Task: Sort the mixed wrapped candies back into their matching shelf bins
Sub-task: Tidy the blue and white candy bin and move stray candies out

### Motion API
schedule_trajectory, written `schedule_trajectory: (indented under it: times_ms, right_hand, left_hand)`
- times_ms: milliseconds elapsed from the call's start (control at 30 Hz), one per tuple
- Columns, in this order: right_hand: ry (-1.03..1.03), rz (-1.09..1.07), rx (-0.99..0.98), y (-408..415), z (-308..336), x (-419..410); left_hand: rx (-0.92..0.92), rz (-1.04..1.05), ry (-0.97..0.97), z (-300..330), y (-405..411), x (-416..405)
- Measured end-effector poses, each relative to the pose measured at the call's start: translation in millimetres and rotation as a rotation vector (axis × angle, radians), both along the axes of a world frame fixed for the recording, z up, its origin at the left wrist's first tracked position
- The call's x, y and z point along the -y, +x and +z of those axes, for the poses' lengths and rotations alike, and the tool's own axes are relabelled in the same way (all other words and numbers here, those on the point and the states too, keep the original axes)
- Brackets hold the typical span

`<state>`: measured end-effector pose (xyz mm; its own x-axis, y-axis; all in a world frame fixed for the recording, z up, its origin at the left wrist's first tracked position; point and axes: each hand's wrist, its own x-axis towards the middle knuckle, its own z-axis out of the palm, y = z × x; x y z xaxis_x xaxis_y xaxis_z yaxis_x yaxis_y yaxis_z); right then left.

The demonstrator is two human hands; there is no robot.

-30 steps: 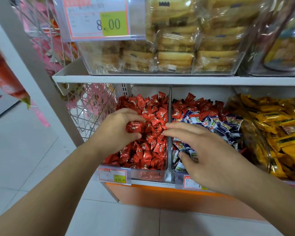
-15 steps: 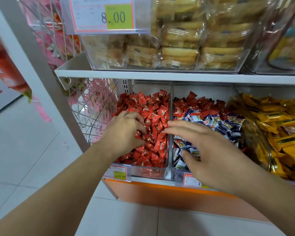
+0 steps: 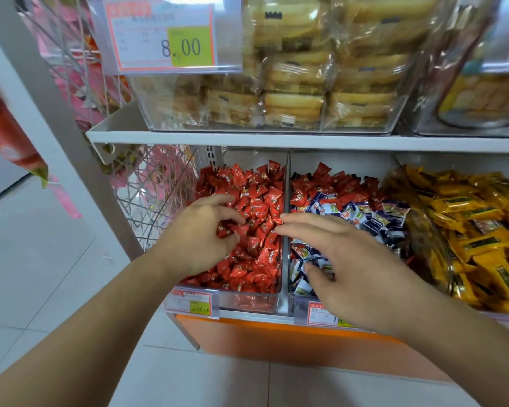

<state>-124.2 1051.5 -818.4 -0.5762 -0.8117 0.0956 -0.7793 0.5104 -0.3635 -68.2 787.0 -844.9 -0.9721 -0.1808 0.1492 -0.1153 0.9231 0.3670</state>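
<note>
Sorting at the lower shelf. Left hand lies on the red candies in the left bin, fingers curled; whether it pinches one cannot be told. Right hand hovers released over the middle bin, where stray red candies sit behind blue-and-white ones. Wrappers look light, crinkly, slippery; best pinched at a twisted corner.

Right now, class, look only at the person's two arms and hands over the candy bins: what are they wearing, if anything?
Nothing that shows. Both forearms are bare right up to the picture's edge, so no sleeve or cuff is in view. The left hand and the right hand have no gloves, and no ring, watch, bracelet or wristband can be seen on either. The fingernails look short and unpainted.
</note>
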Motion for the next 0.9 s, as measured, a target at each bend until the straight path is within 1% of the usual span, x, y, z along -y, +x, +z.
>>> schedule_trajectory:
  times_ms: [100, 233, 333, 433, 533, 700, 767, 833, 900]
  right_hand:
    - [0.008, -0.009, 0.007, 3, 3, -4]
    - [-0.011, -0.116, -0.043, -6, 3, -17]
    - [0.095, -0.210, -0.077, -19, -5, -29]
    - [0.180, -0.213, -0.008, -26, -10, -39]
    - [0.180, -0.234, -0.016, -28, -9, -48]
    - [0.253, -0.224, -0.032, -24, -1, -49]
    - [0.242, -0.202, 0.031, -24, 6, -51]
    - [0.169, -0.195, 0.100, -25, 12, -51]
    - [0.085, -0.211, 0.068, -30, 13, -49]
  left_hand:
    - [-0.046, -0.058, 0.039, 10, 4, -17]
    - [-0.128, -0.100, 0.118, 25, 7, -51]
    - [-0.077, -0.169, 0.132, 26, 9, -75]
    - [-0.012, -0.146, 0.080, 22, 12, -87]
    - [-0.030, -0.122, 0.059, 20, 17, -88]
    - [-0.042, -0.115, 0.080, 17, 19, -88]
    - [-0.046, -0.113, 0.075, 16, 17, -88]
    - [-0.044, -0.116, 0.073, 16, 14, -85]
    - [-0.045, -0.129, 0.078, 18, 12, -81]
